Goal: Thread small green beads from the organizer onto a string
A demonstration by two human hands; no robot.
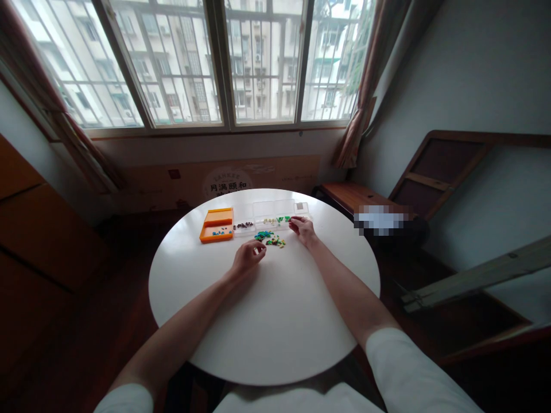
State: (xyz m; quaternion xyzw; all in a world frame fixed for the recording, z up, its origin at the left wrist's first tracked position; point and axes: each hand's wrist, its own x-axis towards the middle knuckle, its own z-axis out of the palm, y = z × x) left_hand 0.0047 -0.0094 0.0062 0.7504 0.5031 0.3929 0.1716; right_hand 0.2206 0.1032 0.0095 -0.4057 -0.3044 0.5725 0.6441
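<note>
A loose pile of small blue, green, yellow and dark pieces (275, 242) lies on the round white table (279, 310). My left hand (248, 256) rests at the pile's near left edge, its thumb and fingers curled together; anything between the tips is too small to make out. Over the right part of a clear plastic box (244, 232), my right hand (303, 229) has its fingertips pinched close to small green pieces (282, 219). Whether it grips one is unclear. Brown pieces (245, 225) and cream pieces (269, 221) sit in the clear box's other compartments.
An orange open case (218, 217) with a few blue pieces stands left of the clear box. Behind the table, a printed cardboard panel (275, 172) leans under the window. A wooden bench (361, 198) stands at the right.
</note>
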